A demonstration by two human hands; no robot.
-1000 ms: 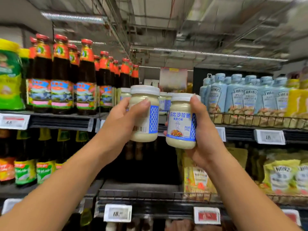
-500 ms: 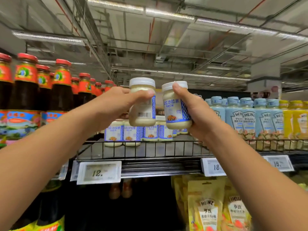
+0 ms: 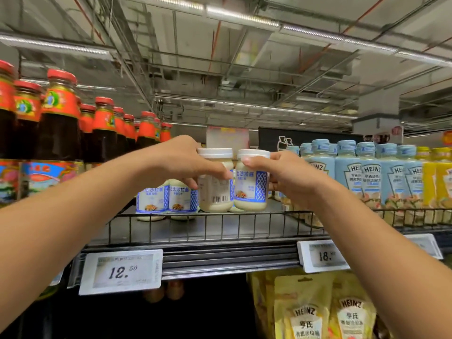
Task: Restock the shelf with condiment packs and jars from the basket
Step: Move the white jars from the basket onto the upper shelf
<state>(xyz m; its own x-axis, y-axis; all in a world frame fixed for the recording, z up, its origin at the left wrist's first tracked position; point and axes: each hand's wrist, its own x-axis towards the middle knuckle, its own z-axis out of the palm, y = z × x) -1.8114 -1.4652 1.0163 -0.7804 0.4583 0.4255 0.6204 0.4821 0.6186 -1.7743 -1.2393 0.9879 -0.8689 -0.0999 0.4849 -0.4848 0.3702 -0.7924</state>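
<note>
My left hand (image 3: 178,160) grips a white-lidded jar of pale salad dressing (image 3: 215,192), its barcode side facing me. My right hand (image 3: 288,179) grips a second such jar (image 3: 252,189) with the blue-and-white label forward. Both jars stand upright side by side, low over the top shelf (image 3: 195,231) just behind its wire front rail; whether their bases touch the shelf I cannot tell. More matching jars (image 3: 166,199) stand in a row behind and to the left of them. The basket is out of view.
Red-capped dark sauce bottles (image 3: 58,123) fill the shelf to the left. Pale blue Heinz bottles (image 3: 367,174) and yellow ones (image 3: 437,177) fill the right. Price tags (image 3: 122,270) hang on the shelf edge. Yellow Heinz pouches (image 3: 325,311) hang below.
Both hands have lowered the two jars from above the shelf down to shelf level, in front of the stocked row. The camera view has tilted upward.
</note>
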